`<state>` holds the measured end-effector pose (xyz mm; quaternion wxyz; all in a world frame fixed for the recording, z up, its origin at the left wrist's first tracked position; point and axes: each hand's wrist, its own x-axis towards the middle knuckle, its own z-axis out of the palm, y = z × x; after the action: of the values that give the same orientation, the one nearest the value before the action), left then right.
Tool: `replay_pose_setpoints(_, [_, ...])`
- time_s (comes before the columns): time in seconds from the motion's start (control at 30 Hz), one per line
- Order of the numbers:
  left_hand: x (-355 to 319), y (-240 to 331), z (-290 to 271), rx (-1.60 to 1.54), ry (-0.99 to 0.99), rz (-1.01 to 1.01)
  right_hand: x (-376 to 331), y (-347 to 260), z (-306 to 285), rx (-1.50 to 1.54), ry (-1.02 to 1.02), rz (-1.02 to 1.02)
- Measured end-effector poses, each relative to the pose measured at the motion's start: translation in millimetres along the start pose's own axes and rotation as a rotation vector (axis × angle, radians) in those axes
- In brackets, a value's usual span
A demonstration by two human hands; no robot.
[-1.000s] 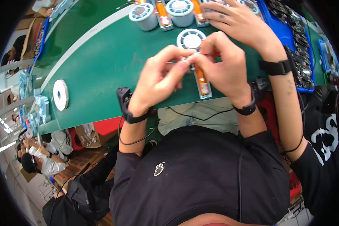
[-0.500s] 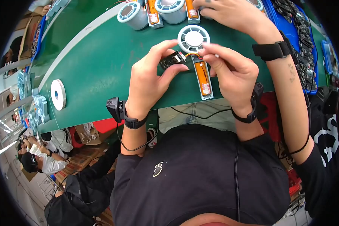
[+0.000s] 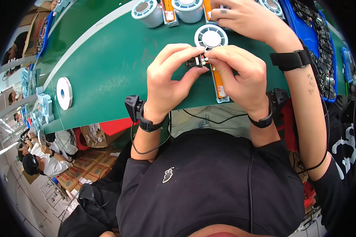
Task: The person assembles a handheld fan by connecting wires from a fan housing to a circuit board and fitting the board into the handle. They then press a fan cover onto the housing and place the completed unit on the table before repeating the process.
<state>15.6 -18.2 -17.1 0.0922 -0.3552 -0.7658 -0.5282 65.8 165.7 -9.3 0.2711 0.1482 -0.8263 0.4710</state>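
Both hands point(image 3: 203, 77) pinch a small black part point(image 3: 194, 62) above the green table point(image 3: 106, 67).

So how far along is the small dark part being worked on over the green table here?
Nothing near the hands shows as finished. In hand: the left hand and right hand pinch a small dark part with pale tabs together above the green table. What remains cannot be judged; a long orange-and-white holder and a round white spool lie just beyond. Another person's hand works farther back.
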Motion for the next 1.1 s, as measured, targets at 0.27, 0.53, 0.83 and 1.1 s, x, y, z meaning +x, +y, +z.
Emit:
replay_pose_setpoints(0.27, [7.5,1.1,3.5,-0.031,0.014,0.042,0.7,6.8,-5.4,0.02,-0.034,-0.004])
replay_pose_setpoints(0.53, [3.0,-1.3,0.1,0.031,-0.048,0.139,-11.3,7.2,-10.4,-0.005,-0.073,-0.09])
replay_pose_setpoints(0.83, [6.7,5.6,-2.3,0.045,-0.07,0.117,-11.5,-2.2,-6.2,-0.143,0.009,-0.086])
replay_pose_setpoints(1.1, [0.2,12.5,12.6,0.228,0.121,0.239,-18.1,-17.8,9.9,0.166,0.144,0.253])
